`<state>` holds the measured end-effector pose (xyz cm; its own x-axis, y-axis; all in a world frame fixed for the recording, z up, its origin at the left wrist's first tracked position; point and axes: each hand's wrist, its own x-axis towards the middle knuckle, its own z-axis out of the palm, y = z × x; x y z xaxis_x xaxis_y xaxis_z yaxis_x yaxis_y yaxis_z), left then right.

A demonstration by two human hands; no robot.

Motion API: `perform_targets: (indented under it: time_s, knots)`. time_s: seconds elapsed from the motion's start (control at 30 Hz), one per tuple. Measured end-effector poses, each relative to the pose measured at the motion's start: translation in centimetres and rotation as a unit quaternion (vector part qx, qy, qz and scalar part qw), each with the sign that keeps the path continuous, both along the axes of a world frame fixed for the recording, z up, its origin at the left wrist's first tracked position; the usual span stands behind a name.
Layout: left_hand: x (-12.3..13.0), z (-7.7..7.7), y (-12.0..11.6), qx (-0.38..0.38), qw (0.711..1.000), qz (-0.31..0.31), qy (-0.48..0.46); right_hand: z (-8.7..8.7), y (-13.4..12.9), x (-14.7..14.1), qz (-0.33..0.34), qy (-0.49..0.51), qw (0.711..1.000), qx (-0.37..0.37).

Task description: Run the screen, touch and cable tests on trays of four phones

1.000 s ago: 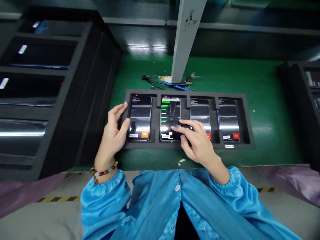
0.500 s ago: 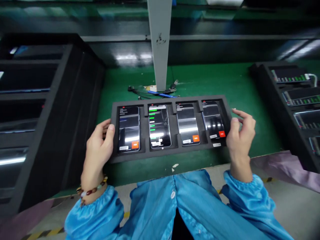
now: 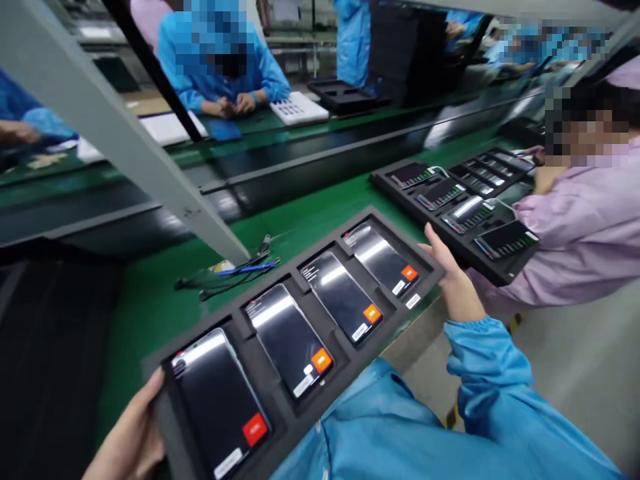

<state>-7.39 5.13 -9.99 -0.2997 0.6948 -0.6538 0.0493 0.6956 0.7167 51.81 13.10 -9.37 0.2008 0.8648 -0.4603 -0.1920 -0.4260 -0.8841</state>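
Observation:
A long black foam tray (image 3: 300, 407) is held at both ends, tilted, its left end nearer to me. My left hand (image 3: 135, 427) grips the left end, with its fingers partly hidden by the tray. Around the right end is my right hand (image 3: 450, 273), its fingers partly behind the edge. Several phones lie in separate slots, among them a large one at the left (image 3: 215, 400) with a red square on its dark screen. The phone beside it (image 3: 287, 340) and the other phones show orange squares.
Cables and a blue pen (image 3: 245, 268) lie by a grey post (image 3: 125, 127) on the green bench (image 3: 295, 223). At right, another tray (image 3: 430, 227) holds phones near a person in pink (image 3: 585, 220). A person in blue (image 3: 220, 60) sits across.
Both hands now hold the tray, which has come up and turned, its right end farther away. The view has swung right. The second phone's screen has changed from green lines to an orange square.

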Motion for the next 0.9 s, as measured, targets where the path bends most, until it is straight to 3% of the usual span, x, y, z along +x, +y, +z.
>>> perform_targets:
  time_s: [0.1,0.17,0.27,0.33,0.37,0.47,0.57,0.7,0.9]
  knots:
    - [5.0,0.2,1.9,-0.031,0.995,0.016,-0.096,0.2,0.8,1.4,-0.144,0.101,0.972,0.154]
    - [10.0,0.7,4.0,-0.005,0.991,0.023,-0.135,0.4,1.6,1.0,-0.191,0.157,0.941,0.232]
    - [18.8,1.6,7.0,0.065,0.980,0.049,-0.182,0.6,2.5,-1.0,-0.170,0.233,0.922,0.258]
    - [24.6,1.9,8.0,0.142,0.952,0.043,-0.268,0.5,2.4,-2.4,-0.136,0.270,0.922,0.242]
    - [27.2,1.8,8.1,0.179,0.928,0.038,-0.325,0.2,2.1,-3.1,-0.121,0.284,0.922,0.233]
    - [33.1,1.0,6.9,0.202,0.908,0.041,-0.364,-0.9,0.6,-4.2,-0.083,0.306,0.924,0.214]
    - [36.0,-0.3,4.1,0.200,0.897,0.049,-0.392,-2.2,-0.6,-4.0,-0.044,0.292,0.932,0.212]
    - [37.5,-1.4,0.6,0.177,0.890,0.058,-0.415,-2.9,-0.3,-2.0,0.008,0.261,0.945,0.195]
    - [38.7,-1.3,-1.7,0.121,0.883,0.101,-0.442,-2.8,1.1,0.0,0.062,0.226,0.960,0.156]
